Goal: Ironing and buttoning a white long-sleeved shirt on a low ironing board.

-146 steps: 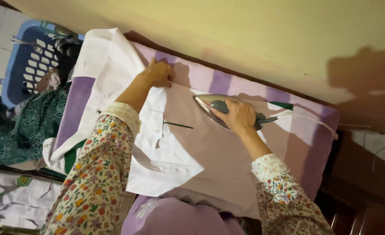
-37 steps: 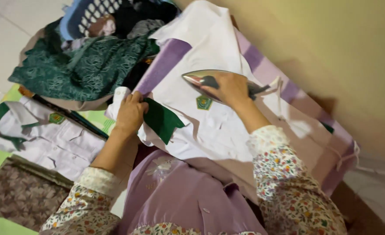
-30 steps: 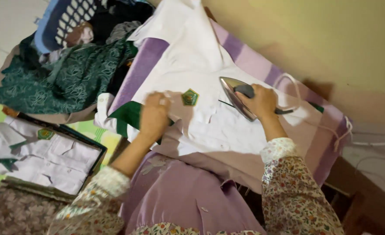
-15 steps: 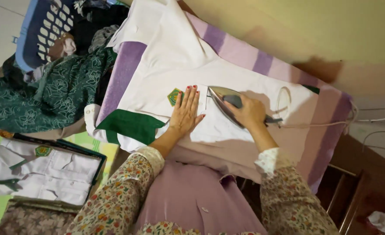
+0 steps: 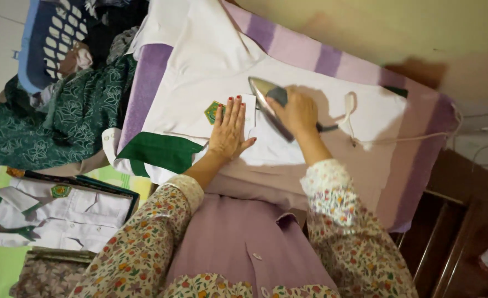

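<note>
Ironing step in hand: iron (image 5: 270, 102) gripped by right hand (image 5: 296, 110); white shirt (image 5: 211, 72) flattened under open left hand (image 5: 230, 129). Next stroke judged to require cloth held taut.

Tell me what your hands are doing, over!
Left hand flat on white shirt. Right hand grips iron. Cord trails across shirt.

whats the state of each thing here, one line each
white shirt: spread flat on the striped cover
iron: soleplate down on the shirt, gripped by the right hand
left hand: flat, pressing the shirt beside the green badge
iron cord: slack, looped over the cover
folded shirt: folded, lying to the left
laundry basket: full of clothes
</note>
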